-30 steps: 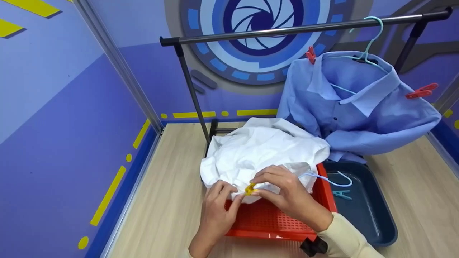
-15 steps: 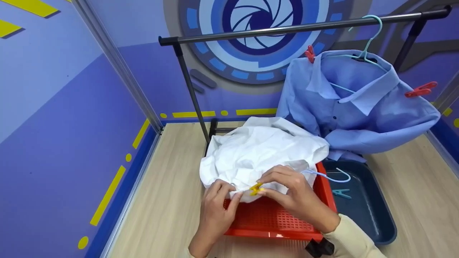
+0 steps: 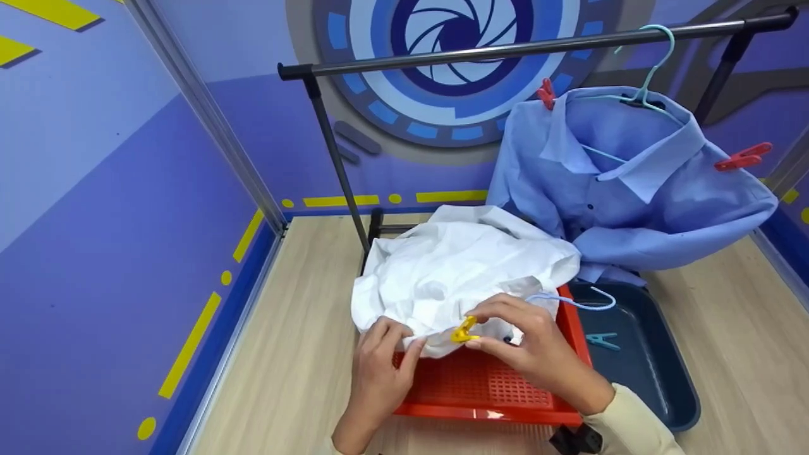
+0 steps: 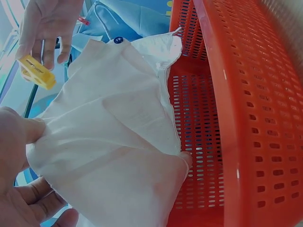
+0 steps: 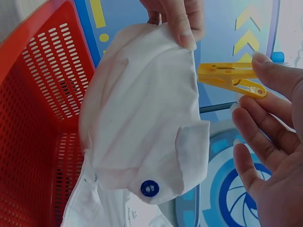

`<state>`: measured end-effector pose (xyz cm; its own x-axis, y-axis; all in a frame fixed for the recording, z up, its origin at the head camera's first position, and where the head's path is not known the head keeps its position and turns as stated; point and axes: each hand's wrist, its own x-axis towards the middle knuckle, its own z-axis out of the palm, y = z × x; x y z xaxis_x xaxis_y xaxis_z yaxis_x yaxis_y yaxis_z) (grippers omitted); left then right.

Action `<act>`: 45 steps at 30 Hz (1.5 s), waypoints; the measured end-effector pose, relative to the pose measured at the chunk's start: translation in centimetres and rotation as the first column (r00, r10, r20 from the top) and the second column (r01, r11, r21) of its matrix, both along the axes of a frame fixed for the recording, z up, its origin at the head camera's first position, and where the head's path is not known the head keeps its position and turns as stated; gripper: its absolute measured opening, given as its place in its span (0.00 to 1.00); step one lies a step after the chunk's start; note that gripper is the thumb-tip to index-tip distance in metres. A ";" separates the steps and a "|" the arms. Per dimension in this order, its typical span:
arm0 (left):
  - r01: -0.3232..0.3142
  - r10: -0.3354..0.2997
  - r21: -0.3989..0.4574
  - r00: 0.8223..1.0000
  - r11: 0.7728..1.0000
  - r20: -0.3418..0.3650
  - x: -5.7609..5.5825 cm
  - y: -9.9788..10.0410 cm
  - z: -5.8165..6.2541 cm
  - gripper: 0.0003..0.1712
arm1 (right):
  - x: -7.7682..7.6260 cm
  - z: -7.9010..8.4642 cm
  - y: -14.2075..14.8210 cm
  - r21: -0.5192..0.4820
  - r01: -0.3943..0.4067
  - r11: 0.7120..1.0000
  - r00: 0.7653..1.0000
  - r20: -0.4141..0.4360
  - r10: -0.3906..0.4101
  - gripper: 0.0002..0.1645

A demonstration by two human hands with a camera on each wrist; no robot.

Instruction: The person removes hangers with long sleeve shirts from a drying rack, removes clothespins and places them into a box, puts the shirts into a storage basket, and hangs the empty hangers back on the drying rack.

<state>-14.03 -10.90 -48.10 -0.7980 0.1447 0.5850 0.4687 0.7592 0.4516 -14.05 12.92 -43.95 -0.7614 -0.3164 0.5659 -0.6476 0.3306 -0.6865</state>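
A crumpled white shirt [image 3: 455, 265] lies heaped over the red basket [image 3: 455, 414]. My left hand [image 3: 383, 373] pinches its near edge between thumb and fingers, so the cloth stretches out taut in the right wrist view. Between thumb and fingertips, my right hand [image 3: 537, 341] holds a yellow clothespin [image 5: 232, 78], its nose pointing at the shirt's edge a short way along from the left fingers. A dark blue button [image 5: 150, 188] shows on a folded corner of the cloth. From under the shirt pokes the hook of a light blue hanger [image 3: 588, 308].
A blue shirt [image 3: 663, 215] hangs from a mint hanger [image 3: 651, 69] on the black rack bar [image 3: 505, 54], with red clothespins [image 3: 744, 158] at its shoulders. Right of the basket stands a dark tray [image 3: 687, 404] holding a teal clothespin [image 3: 602, 341]. A patterned wall rises behind.
My right hand has shifted to the right with the yellow clothespin, away from the left fingertips and along the shirt's edge. The left hand keeps its pinch in nearly the same spot.
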 end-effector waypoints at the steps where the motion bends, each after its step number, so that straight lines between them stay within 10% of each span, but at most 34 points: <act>1: -0.003 0.003 0.001 1.000 1.000 0.002 0.0 0.0 0.0 0.10 | 0.0 -0.1 0.1 0.002 0.006 1.000 1.000 -0.003 -0.006 0.18; 45: -0.094 0.093 -0.024 0.995 0.995 -0.031 -0.4 -0.6 -0.7 0.13 | 0.4 -3.0 5.3 0.027 0.163 0.986 0.983 0.083 -0.165 0.20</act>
